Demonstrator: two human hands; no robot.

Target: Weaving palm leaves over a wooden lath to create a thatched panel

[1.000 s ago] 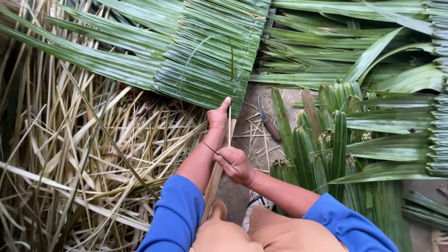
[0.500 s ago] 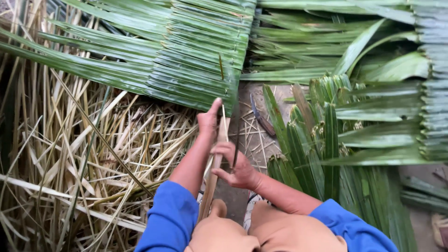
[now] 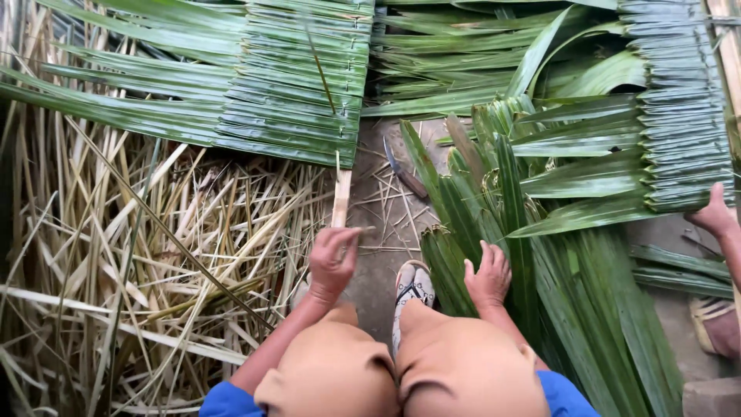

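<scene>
A heap of dry, straw-coloured leaf ribs (image 3: 147, 270) covers the ground at the left, too many to count. Above it lies one stitched panel of green palm leaflets (image 3: 255, 85), folded over a pale wooden slat (image 3: 341, 197) that juts from its lower edge. The seated person's left hand (image 3: 333, 259) is curled near the slat's lower end; whether it actually grips the slat cannot be told. The slat looks light and stiff, best taken at that bare end; the leaflets look thin, pliable and likely to split along the grain. One sandalled foot (image 3: 413, 286) rests between the knees. The right hand (image 3: 488, 276), fingers spread and holding nothing, rests on a bundle of loose green fronds (image 3: 494, 201). A second stitched panel (image 3: 679, 116) lies at far right, where another person's hand (image 3: 714, 216) touches its edge.
</scene>
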